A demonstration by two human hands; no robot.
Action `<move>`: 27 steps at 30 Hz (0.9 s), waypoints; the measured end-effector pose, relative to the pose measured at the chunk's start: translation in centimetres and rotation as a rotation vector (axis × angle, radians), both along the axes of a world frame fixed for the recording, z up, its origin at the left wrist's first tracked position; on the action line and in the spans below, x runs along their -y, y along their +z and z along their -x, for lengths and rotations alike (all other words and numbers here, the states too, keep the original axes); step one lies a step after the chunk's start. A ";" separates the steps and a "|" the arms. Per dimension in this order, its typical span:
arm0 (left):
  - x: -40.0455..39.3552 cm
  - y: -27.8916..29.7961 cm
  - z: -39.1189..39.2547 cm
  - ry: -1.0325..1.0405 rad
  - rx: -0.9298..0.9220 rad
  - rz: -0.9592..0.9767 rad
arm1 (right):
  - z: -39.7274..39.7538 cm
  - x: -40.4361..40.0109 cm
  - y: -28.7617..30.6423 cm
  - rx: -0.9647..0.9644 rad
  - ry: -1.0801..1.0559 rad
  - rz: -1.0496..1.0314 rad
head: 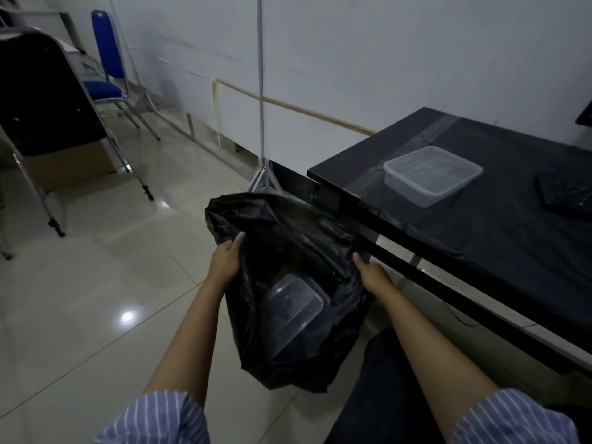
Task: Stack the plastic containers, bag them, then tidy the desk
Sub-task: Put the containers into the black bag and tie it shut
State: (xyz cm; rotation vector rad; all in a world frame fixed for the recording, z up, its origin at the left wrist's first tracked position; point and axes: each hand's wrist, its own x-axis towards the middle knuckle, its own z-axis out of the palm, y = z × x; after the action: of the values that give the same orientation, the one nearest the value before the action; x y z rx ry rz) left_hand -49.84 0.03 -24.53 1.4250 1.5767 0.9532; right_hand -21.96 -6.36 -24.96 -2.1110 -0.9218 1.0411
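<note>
Hands hold a black garbage bag (288, 251) open beside the desk (480, 251): the left hand (226, 259) grips one rim, the right hand (373, 275) the other, fingers buried in plastic. Clear plastic containers (293, 310) lie inside, their number unclear. Another lidded container (432, 174) sits on the desk, near a dark keyboard (563, 193) that is hard to make out.

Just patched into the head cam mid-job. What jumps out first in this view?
The big black bag dominates the centre, held open above the tiled floor by the left hand and right hand gripping its rim on either side. Inside it lies a clear plastic container. A second clear lidded container sits on the black desk to the right, not yet bagged.
</note>
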 end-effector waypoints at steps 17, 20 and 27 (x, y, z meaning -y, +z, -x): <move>0.2 -0.2 -1.5 -0.159 0.015 -0.327 | 0.6 1.1 1.4 -0.041 0.209 -0.492; 0.3 0.5 -1.8 -0.257 0.039 -0.264 | 0.5 1.1 1.1 0.032 0.361 -0.474; 0.8 0.9 -1.6 -0.140 0.290 -0.077 | 0.9 1.3 2.8 -0.163 0.275 -0.159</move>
State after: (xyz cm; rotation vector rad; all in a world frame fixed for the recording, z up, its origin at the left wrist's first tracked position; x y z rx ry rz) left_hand -48.24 -0.79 -23.63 1.3606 1.2243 1.0917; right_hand -22.85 -7.67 -22.20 -1.7745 -1.1942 1.2125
